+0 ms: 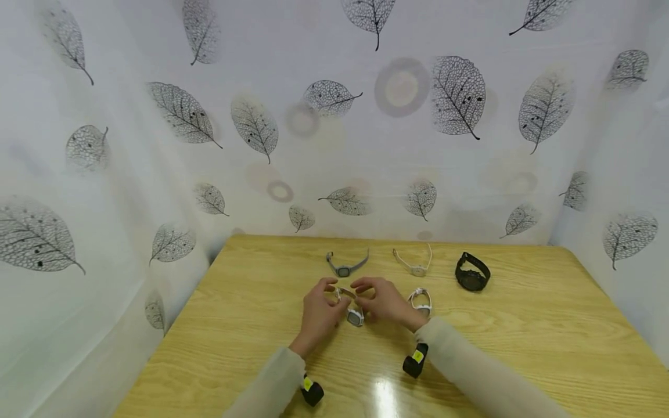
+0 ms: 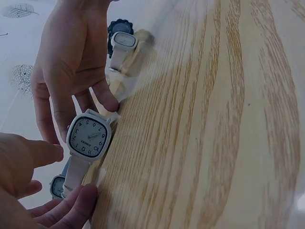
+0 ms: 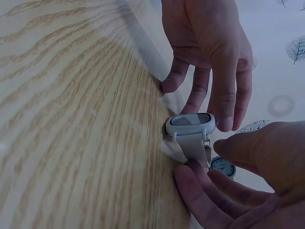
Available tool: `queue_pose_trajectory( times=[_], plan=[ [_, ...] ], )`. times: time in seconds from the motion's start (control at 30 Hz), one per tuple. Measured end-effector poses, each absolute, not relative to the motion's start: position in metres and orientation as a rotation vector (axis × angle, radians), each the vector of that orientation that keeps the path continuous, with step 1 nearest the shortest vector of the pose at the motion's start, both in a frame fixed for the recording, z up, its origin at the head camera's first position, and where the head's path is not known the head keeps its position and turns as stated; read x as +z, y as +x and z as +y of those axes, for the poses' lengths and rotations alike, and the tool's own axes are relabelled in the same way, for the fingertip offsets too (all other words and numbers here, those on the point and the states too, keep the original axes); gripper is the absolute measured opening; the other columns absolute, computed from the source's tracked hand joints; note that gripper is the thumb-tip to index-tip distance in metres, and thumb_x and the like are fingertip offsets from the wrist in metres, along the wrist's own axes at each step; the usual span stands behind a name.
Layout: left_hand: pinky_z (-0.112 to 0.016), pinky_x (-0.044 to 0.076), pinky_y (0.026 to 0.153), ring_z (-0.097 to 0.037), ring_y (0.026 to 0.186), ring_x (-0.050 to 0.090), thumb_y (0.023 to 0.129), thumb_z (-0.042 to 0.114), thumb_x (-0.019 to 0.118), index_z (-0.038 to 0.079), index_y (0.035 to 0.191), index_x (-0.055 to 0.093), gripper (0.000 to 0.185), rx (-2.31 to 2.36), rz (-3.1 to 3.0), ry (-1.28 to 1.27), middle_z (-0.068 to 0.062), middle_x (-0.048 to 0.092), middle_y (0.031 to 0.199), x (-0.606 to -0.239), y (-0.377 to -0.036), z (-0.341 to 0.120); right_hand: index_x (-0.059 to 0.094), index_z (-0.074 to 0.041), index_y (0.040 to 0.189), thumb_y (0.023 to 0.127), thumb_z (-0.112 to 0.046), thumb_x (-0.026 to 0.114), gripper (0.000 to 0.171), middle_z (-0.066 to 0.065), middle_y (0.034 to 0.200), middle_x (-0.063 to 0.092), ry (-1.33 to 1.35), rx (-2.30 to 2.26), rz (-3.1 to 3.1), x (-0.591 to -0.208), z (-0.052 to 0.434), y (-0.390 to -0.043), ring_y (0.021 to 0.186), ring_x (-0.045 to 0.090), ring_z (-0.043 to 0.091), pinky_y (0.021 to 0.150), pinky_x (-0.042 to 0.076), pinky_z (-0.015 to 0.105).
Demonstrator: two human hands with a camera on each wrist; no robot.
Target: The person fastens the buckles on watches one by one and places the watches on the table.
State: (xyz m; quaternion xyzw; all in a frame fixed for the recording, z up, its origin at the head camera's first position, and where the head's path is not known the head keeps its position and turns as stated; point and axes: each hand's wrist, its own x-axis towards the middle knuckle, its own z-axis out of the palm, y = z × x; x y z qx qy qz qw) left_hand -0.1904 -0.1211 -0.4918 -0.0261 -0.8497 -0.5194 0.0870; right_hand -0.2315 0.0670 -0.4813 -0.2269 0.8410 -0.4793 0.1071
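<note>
Both hands meet over the middle of a wooden desk (image 1: pixel 261 325), fingers curled in a pinching grip on one small white wristwatch (image 1: pixel 355 316) with a rounded square face. The left hand (image 1: pixel 319 310) holds one end of the strap and the right hand (image 1: pixel 384 302) holds the other, so the watch sits between the two grips, its face standing on edge just above or on the desk; which of the two cannot be told. In the left wrist view the dial (image 2: pixel 88 134) faces the camera, with right-hand fingertips (image 2: pixel 106 98) on the strap above it. Just beyond the right hand lies a second white watch (image 1: pixel 420 302). Farther away from the grips, toward the back wall, lie a grey watch (image 1: pixel 345 268), a pale clear-strapped watch (image 1: pixel 415 266) and, off to the right, a black watch (image 1: pixel 472 273). A leaf-patterned white curtain (image 1: pixel 157 116) surrounds the desk. The likely risks, as a judgement: the thin strap could slip from the fingertips because the hold is only a light pinch, letting the face knock against the desk; or the right hand, being so near the neighbouring white watch, could nudge it out of place.
</note>
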Motion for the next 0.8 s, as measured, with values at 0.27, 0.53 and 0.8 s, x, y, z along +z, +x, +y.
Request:
queue_pose_trajectory(
  times=[0.27,0.53,0.8],
  plan=[
    [-0.021,0.054,0.050,-0.018,0.072,0.070,0.083,0.003,0.083,-0.005,0.121,0.064,0.043,-1.479,-2.516,-0.037,-0.022,0.068,0.113,-0.4928,-0.1921,-0.1157,0.073,-0.002,0.119,0.095,-0.001,0.071,0.025,0.015,0.110,0.073,-0.718,-1.340,2.500,-0.4809,0.0640,-0.2317,0.066,0.069,0.015,0.052,0.056,0.027],
    [-0.021,0.056,0.057,-0.018,0.075,0.072,0.085,0.005,0.082,-0.004,0.108,0.073,0.027,-1.464,-2.549,-0.020,-0.012,0.072,0.094,-0.4952,-0.1914,-0.1172,0.073,0.001,0.118,0.094,0.000,0.070,0.024,0.013,0.100,0.075,-0.686,-1.320,2.496,-0.4814,0.0630,-0.2311,0.062,0.069,0.014,0.051,0.057,0.028],
    [-0.021,0.054,0.052,-0.013,0.072,0.070,0.087,0.005,0.081,-0.006,0.111,0.074,0.027,-1.501,-2.569,-0.027,-0.009,0.073,0.085,-0.4935,-0.1909,-0.1197,0.073,0.000,0.121,0.097,-0.001,0.068,0.025,0.012,0.097,0.075,-0.655,-1.335,2.454,-0.4802,0.0633,-0.2314,0.064,0.070,0.015,0.052,0.059,0.030]
  ],
)
